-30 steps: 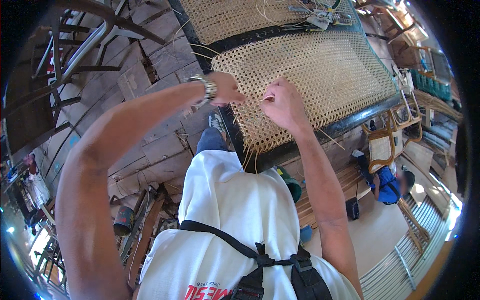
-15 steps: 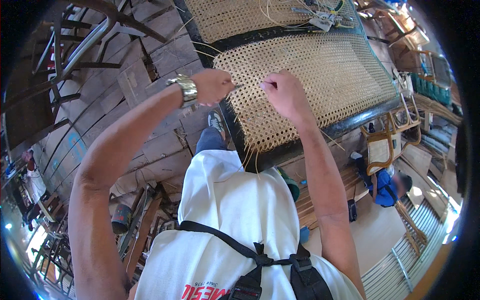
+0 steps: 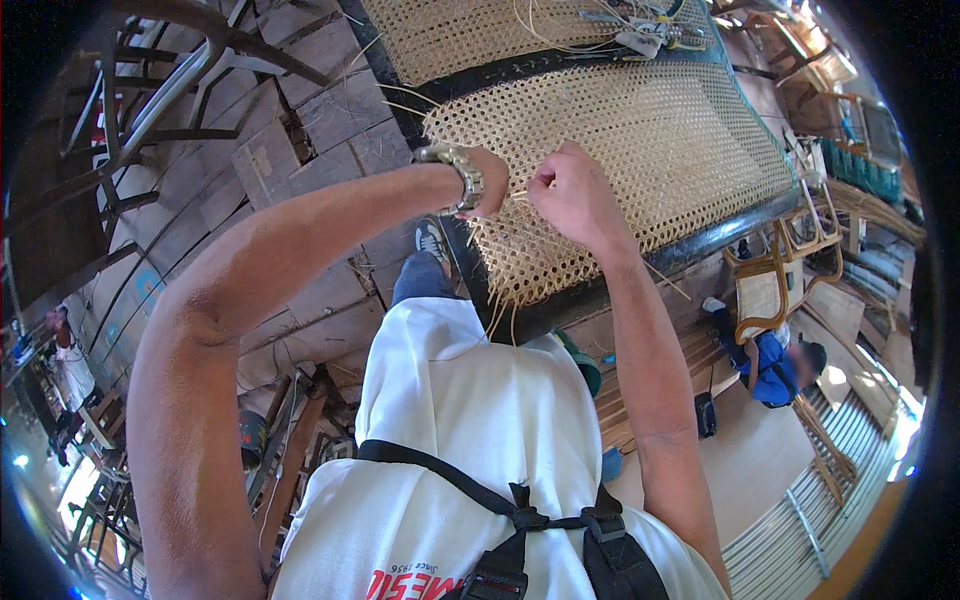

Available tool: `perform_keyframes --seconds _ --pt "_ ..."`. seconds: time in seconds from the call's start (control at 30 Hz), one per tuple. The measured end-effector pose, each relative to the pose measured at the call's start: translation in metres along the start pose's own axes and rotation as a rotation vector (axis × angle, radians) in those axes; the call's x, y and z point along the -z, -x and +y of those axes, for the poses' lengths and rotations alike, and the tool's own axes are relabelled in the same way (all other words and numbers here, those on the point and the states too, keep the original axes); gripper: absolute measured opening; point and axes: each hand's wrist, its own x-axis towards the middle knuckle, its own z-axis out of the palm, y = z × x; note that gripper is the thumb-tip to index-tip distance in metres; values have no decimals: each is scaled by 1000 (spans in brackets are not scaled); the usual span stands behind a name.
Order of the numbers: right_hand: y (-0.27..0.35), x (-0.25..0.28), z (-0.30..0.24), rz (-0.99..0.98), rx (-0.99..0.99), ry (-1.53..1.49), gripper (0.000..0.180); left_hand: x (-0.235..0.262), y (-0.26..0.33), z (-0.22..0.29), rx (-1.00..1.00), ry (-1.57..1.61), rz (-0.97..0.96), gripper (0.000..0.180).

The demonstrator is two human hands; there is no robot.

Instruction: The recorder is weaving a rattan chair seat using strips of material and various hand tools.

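1. Right hand [image 3: 578, 200] first: fingers curled in over the cane, thumb close to the forefinger, but I can't tell if they're actually clamped on anything.
2. Left hand [image 3: 489, 182] sits just left of it, back of the hand up, fingers mostly hidden, so can't tell on that grip either. Chunky metal watch [image 3: 469, 183] on that wrist.
3. Both are over the left part of a woven cane panel [image 3: 640, 140], spread out right in front of the person. Pale straw colour, open mesh full of small dark holes, with a lighter patch toward the right. Near edge is kinda ragged, and loose strand ends [image 3: 513, 325] poke out at the near-left corner.
4. Glossy black frame [image 3: 715, 225] borders it, shiny along the near side.
5. Beyond a black crossbar [image 3: 500, 69] there's a second cane panel [image 3: 430, 45], with thin strands and a jumble of tools [image 3: 650, 40] on it.
6. Further out: dark chair [image 3: 265, 54] far left, honey-brown chair [image 3: 760, 295] on the right, someone in blue [image 3: 770, 370] next to it.
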Motion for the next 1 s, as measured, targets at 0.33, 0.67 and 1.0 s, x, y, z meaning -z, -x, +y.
perform_keyframes --seconds 0.33,0.67,1.0 --pt "3 -14 -10 -121 -77 67 15 -37 7 -15 265 1031 119 48" --pt "29 -22 14 26 166 -138 20 -28 73 -123 328 -25 437 46" --pt "38 -12 5 149 370 42 37 -70 30 -51 -76 375 772 30"
